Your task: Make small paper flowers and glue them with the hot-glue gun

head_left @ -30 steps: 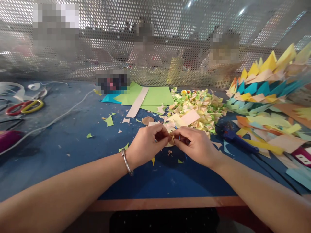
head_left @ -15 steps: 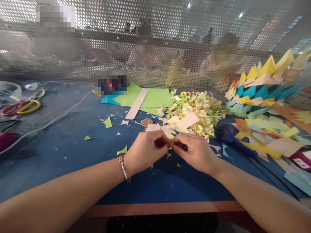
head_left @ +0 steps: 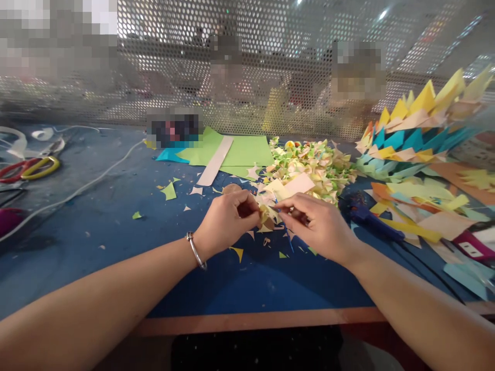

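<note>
My left hand, with a silver bangle at the wrist, pinches a small yellowish paper piece between thumb and fingertips. To its right, my right hand is closed in a pinch, its fingertips a little apart from that piece. Something small and dark shows at the right fingertips, too small to name. A thin blue stick runs beneath the right fingertips. Small paper offcuts lie below and around the hands on the blue table.
Beyond the hands are a heap of small folded paper pieces and green sheets. At right lie a blue glue gun, paper strips and a layered, pointed paper piece. Scissors and a white cord are at left.
My hands have moved apart; before, their fingertips met at the small piece. The yellowish paper now stays in my left hand, and more of the blue stick shows. The view has shifted slightly.
</note>
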Motion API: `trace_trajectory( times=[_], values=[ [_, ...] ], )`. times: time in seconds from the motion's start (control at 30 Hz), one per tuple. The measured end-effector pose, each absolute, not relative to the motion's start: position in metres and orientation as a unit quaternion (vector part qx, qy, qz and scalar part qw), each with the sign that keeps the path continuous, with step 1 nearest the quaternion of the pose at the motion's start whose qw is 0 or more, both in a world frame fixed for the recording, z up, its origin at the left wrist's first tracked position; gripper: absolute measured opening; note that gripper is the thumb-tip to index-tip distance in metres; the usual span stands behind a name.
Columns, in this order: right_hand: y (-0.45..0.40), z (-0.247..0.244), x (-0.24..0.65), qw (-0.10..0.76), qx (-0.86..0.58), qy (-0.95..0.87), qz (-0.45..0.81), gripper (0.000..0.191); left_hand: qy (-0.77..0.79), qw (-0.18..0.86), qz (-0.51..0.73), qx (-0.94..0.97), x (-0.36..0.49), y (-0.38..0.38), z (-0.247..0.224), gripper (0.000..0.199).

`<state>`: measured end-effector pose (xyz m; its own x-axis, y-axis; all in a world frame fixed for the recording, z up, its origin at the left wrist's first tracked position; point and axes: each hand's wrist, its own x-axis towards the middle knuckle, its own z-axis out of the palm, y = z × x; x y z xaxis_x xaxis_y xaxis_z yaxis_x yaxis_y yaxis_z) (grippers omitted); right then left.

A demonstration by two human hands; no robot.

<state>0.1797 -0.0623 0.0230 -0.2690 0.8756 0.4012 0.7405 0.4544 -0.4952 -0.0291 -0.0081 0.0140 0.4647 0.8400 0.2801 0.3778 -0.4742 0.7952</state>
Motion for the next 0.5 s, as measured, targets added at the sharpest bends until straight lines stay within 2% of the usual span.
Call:
trace_trajectory(
  times=[0.13,0.33,0.5],
  values=[
    [-0.066,0.039,0.199,0.304,-0.535,-0.787,0.042,0.014,0.389,0.333,0.354,0.782,-0.029,-0.004,0.013,0.005],
    [-0.086,0.05,0.251,0.243,-0.658,-0.713,-0.02,0.017,0.387,0.355,0.374,0.764,-0.03,0.0,0.011,0.005],
    [-0.106,0.039,0.306,0.153,-0.768,-0.62,-0.051,0.012,0.378,0.372,0.376,0.76,-0.03,0.001,0.009,0.006]
  ],
)
